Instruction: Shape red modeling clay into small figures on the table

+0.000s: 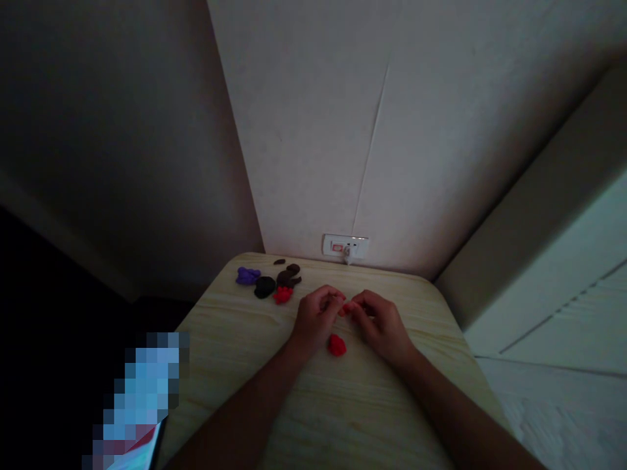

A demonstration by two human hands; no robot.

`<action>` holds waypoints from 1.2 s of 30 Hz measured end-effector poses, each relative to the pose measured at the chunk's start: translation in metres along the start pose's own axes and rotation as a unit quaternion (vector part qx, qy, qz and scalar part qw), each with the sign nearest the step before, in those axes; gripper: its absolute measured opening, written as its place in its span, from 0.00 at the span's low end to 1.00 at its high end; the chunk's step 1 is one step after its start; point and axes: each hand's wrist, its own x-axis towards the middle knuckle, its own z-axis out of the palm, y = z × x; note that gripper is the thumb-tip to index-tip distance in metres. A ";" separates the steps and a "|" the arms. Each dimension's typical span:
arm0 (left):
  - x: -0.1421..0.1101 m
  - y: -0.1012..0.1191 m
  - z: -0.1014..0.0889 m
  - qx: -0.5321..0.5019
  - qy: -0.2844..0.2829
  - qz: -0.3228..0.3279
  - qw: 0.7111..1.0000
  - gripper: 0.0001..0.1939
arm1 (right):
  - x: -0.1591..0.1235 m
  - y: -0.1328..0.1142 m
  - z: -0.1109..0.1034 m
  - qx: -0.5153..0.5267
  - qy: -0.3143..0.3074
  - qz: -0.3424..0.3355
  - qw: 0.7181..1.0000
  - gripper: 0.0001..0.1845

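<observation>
Between my fingertips is a small piece of red modelling clay (344, 309), pinched from both sides. My left hand (318, 316) is closed on its left end, thumb against the fingers. From the right, my right hand (379, 321) pinches the same piece. A larger lump of red clay (337, 345) lies on the table just below and between the hands. Left of my left hand sits a small spiky red clay shape (283, 295). My fingers partly hide the held piece.
At the table's (235, 378) back left are purple clay (248, 276), a black clay lump (265, 287) and brown clay pieces (288, 277). A wall socket (345, 247) with a plug is behind the table. A lit, pixelated screen (142, 398) stands at the left edge.
</observation>
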 end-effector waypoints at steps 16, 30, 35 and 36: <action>0.004 -0.001 -0.001 0.061 -0.033 -0.028 0.997 0.16 | -0.001 0.010 0.001 -0.017 0.032 -0.046 0.998 0.13; 0.006 0.003 0.001 -0.018 -0.055 -0.029 0.998 0.11 | -0.004 0.005 0.001 -0.060 -0.005 -0.095 0.994 0.22; 0.006 0.000 0.000 -0.030 -0.051 -0.018 0.998 0.11 | -0.006 0.005 -0.001 -0.061 0.014 -0.098 0.993 0.18; 0.006 0.000 0.000 -0.038 -0.050 -0.020 0.998 0.11 | -0.006 0.005 -0.001 -0.056 0.017 -0.096 0.994 0.17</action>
